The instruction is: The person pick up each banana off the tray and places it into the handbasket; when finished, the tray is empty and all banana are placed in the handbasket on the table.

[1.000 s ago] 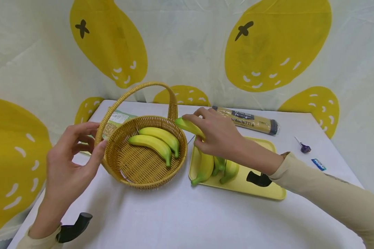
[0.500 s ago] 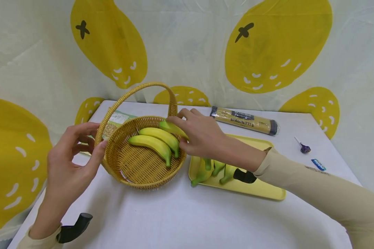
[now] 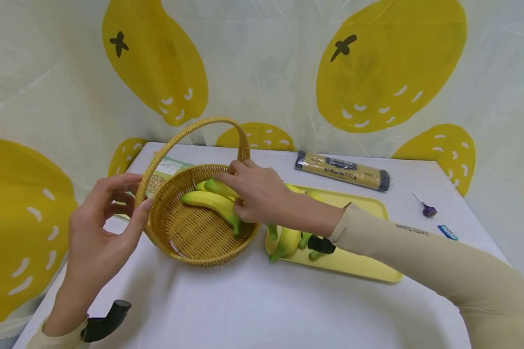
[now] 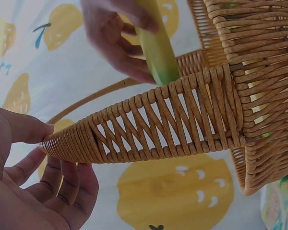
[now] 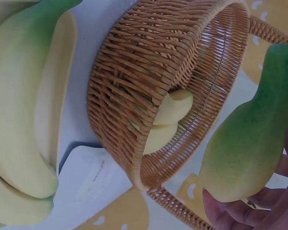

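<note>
My left hand [image 3: 106, 228] pinches the handle [image 4: 168, 122] of a round wicker basket [image 3: 192, 242] between thumb and fingers, at its left side. Two bananas lie inside the basket; the nearer banana [image 3: 209, 199] shows best, the other is mostly covered. Over the basket's right part my right hand [image 3: 264, 196] holds another yellow banana [image 5: 249, 139] with a green end. In the left wrist view this banana [image 4: 156, 48] appears beyond the handle. Right of the basket, a yellow tray [image 3: 362, 266] carries several bananas [image 3: 288, 242], partly hidden by the right forearm.
A packet of spaghetti [image 3: 342, 170] lies behind the tray. At the right are a lollipop [image 3: 428, 210] and a small blue wrapped item [image 3: 447, 232]. Behind the basket's left side lies a green and white packet [image 3: 168, 167]. A fruit-printed cloth [image 3: 262, 72] hangs at the back.
My right hand has carried its banana leftward from above the tray's edge to over the bananas in the basket. The left hand has stayed at the handle.
</note>
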### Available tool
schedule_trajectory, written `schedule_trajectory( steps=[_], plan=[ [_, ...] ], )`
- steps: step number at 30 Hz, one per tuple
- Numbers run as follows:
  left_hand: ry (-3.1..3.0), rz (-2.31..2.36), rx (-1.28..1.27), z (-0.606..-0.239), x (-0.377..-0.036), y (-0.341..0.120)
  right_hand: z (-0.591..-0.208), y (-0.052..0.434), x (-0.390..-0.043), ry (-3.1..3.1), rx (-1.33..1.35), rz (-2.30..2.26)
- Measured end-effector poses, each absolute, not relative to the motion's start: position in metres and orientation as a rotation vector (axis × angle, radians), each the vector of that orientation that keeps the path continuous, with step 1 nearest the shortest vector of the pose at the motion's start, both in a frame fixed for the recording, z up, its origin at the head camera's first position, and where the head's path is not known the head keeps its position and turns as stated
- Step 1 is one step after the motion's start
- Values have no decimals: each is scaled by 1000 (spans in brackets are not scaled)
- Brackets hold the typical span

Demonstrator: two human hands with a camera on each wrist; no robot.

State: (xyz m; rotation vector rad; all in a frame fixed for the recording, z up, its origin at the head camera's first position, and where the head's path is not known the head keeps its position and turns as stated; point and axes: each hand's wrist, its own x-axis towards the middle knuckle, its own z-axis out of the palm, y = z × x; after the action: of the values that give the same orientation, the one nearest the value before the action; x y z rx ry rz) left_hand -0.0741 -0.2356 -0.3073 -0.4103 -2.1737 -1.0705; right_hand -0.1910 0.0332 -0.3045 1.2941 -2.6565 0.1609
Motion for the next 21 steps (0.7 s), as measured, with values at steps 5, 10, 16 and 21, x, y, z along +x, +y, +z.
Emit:
schedule_trajectory(
  steps=[5, 10, 16, 21],
  plan=[
    [-2167, -1069, -410, -309, -75, -236, -307, 23, -194, -2656, 1306, 99],
    [-2162, -1061, -407, -311, -75, -237, -307, 11, -195, -2649, 1330, 62],
    [-2155, -1062, -408, -311, -75, -236, -307, -5, -196, -2668, 1385, 31],
    [-2180, -1066, -406, -309, -75, -237, -312, -17, -200, -2687, 1416, -8]
  ],
)
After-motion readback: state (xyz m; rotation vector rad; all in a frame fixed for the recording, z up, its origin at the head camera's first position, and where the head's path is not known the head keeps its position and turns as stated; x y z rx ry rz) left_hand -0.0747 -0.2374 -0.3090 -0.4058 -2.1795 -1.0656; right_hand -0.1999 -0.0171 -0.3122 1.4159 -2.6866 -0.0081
